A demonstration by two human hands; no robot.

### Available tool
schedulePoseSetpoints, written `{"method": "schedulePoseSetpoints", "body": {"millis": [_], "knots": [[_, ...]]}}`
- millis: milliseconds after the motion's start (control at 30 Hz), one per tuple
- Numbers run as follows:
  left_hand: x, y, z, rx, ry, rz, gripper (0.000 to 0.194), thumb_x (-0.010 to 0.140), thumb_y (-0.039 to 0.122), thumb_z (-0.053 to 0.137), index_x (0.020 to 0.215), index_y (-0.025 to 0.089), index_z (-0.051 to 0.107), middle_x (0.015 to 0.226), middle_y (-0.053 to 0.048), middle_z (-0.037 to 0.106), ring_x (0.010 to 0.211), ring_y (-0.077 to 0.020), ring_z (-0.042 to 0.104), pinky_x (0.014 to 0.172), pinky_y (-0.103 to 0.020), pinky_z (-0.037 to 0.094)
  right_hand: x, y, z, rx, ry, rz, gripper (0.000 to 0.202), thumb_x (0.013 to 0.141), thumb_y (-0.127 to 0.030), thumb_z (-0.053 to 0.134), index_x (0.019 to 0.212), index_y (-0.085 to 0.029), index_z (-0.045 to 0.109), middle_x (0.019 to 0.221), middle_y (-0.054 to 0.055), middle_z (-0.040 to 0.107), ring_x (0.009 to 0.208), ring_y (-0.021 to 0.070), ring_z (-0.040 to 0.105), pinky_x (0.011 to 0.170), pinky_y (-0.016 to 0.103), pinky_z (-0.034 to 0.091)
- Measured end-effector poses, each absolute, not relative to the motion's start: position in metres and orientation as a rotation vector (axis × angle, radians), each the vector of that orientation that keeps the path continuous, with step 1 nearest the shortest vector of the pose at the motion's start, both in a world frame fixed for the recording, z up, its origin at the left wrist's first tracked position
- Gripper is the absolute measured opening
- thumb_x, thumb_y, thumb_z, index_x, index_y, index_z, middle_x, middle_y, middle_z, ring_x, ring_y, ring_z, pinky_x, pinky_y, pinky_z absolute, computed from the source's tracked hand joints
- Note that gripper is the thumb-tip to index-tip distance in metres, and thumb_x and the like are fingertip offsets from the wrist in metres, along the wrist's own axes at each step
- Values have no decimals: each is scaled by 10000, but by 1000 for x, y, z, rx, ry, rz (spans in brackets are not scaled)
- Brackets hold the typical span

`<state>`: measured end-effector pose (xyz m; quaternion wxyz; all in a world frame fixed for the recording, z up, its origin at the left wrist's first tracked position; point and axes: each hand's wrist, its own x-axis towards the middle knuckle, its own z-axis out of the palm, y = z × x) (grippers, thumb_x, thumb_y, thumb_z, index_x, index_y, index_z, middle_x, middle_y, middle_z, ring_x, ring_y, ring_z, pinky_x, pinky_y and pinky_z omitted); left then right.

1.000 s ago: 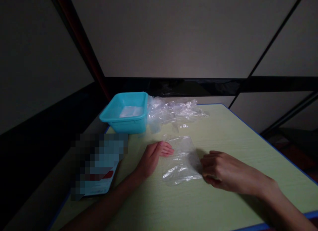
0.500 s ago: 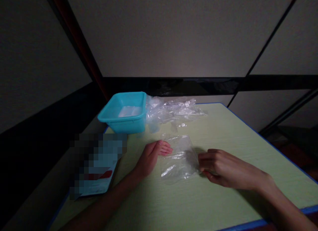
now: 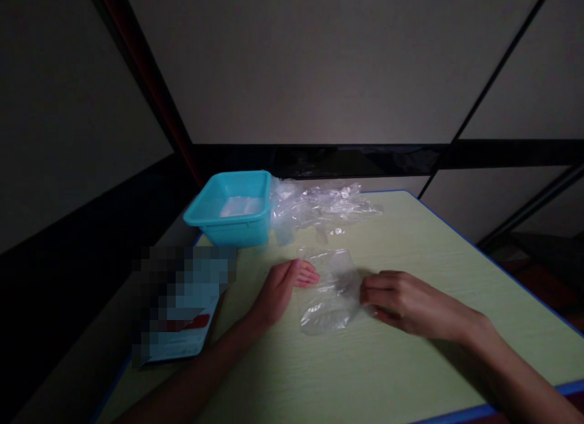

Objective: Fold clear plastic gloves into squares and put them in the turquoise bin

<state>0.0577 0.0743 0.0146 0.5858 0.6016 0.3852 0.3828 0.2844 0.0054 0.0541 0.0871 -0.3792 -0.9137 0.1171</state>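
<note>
A clear plastic bag (image 3: 331, 296) lies flat on the pale green table (image 3: 274, 375) between my hands. My left hand (image 3: 285, 284) rests at the bag's left side, its fingers stretched out over the edge. At the right edge of the bag is my right hand (image 3: 390, 299), its fingers curled and pressed together; whether the bag's edge is between them is hidden.
A turquoise basket (image 3: 235, 229) with white flat pieces inside stands at the back left. Crumpled clear plastic bags (image 3: 319, 205) lie beside it along the back. A partly blurred flat packet (image 3: 191, 308) lies at the left edge. A wall rises behind the table.
My right hand has shifted slightly left and up along the bag's right edge. My left hand stays on the bag's left side. The whole view has shifted slightly.
</note>
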Motion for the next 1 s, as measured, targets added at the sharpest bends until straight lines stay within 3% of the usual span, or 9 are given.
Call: {"method": "schedulePoseSetpoints", "body": {"millis": [200, 433, 767, 1000], "knots": [[59, 76, 14, 1400, 905, 895, 548, 715, 644, 483, 728, 113, 619, 719, -116, 690, 676, -222, 656, 652, -324, 502, 285, 14, 46, -1098, -2781, 103, 142, 837, -162, 466, 882, -159, 600, 925, 89, 589, 869, 200, 533, 761, 368, 444], [59, 76, 14, 1391, 913, 900, 551, 704, 645, 494, 737, 109, 616, 742, -128, 694, 694, -232, 661, 661, -333, 504, 289, 21, 41, -1081, -2699, 339, 245, 902, -191, 378, 1046, -155, 572, 1113, 92, 594, 1018, 181, 542, 870, 347, 435], [59, 73, 13, 1397, 984, 954, 500, 741, 597, 468, 705, 119, 610, 697, -109, 685, 656, -215, 658, 606, -307, 506, 295, 24, 41, -1233, -2478, 528, 220, 907, -244, 388, 1004, -166, 569, 890, 70, 645, 781, 163, 602, 679, 283, 447], [51, 72, 19, 1487, 1192, 988, 398, 775, 479, 415, 663, 139, 589, 651, -88, 673, 578, -194, 641, 412, -219, 409, 298, 32, 35, -1305, -2266, 656, 195, 887, -309, 412, 811, -164, 517, 678, 9, 561, 594, 123, 509, 544, 240, 382]]}}
